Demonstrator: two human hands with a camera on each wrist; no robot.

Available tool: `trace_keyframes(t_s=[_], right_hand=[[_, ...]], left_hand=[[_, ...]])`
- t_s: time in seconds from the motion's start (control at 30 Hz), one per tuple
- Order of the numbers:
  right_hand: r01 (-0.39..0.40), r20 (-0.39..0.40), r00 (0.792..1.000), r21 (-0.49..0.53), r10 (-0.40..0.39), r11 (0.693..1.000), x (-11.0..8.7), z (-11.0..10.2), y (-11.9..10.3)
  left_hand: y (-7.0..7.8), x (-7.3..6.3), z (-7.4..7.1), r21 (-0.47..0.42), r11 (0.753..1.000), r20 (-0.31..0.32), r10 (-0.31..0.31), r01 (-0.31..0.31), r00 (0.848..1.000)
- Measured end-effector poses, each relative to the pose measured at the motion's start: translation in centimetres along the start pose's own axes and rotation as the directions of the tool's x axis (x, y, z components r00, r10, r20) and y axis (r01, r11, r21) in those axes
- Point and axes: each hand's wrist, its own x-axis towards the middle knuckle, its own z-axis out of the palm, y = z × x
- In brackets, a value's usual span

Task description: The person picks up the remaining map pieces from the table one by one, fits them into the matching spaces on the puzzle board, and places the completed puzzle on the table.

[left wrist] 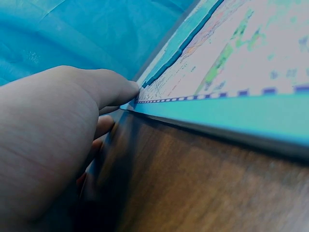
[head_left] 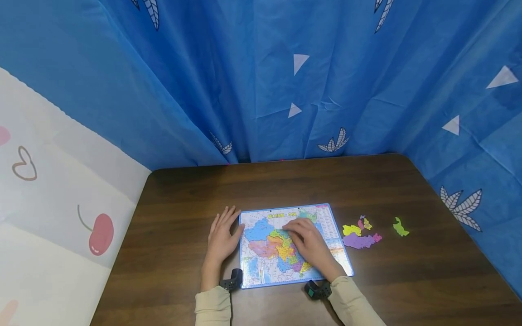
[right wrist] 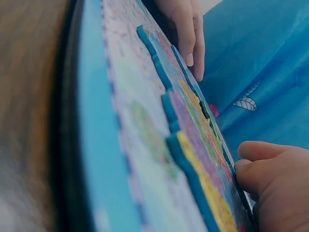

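Lying loose, puzzle pieces (head_left: 359, 241), head view only

Both forearms enter from the bottom edge of the head view, the left sleeve (head_left: 213, 307) running up toward twelve o'clock, the right sleeve (head_left: 354, 302) slanting toward eleven. The left hand (head_left: 221, 241) lies at about seven o'clock from the view's centre, palm down, its fingers extended between twelve and one and its thumb (left wrist: 113, 88) spread toward two. The right hand (head_left: 311, 243), at about five, points between ten and eleven, fingers bent; the right wrist view shows thumb and a finger close together, any grip between them unclear.
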Motion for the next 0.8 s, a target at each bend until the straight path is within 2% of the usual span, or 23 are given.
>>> trace_keyframes(t_s=[0.27, 0.43, 0.67, 0.8], right_hand=[[-0.050, 0.006, 0.999, -0.024, 0.050, 0.998, 0.0, -0.2, -0.3], [-0.032, -0.005, 0.999, -0.040, 0.032, 0.999, -0.1, -0.1, 0.0], [-0.022, -0.091, 0.996, 0.001, 0.022, 1.000, -0.7, -0.6, 0.2], [-0.040, -0.137, 0.990, -0.039, 0.034, 0.998, -0.9, -1.1, 0.7]], left_hand=[[0.0, 0.0, 0.0, 0.002, 1.000, 0.005, -0.011, 0.011, 1.000], [0.0, 0.1, 0.0, 0.004, 1.000, -0.004, 0.003, -0.003, 1.000], [0.0, -0.1, 0.1, 0.012, 1.000, 0.001, -0.007, 0.007, 1.000], [0.1, -0.1, 0.1, 0.011, 1.000, -0.007, -0.008, 0.008, 1.000]])
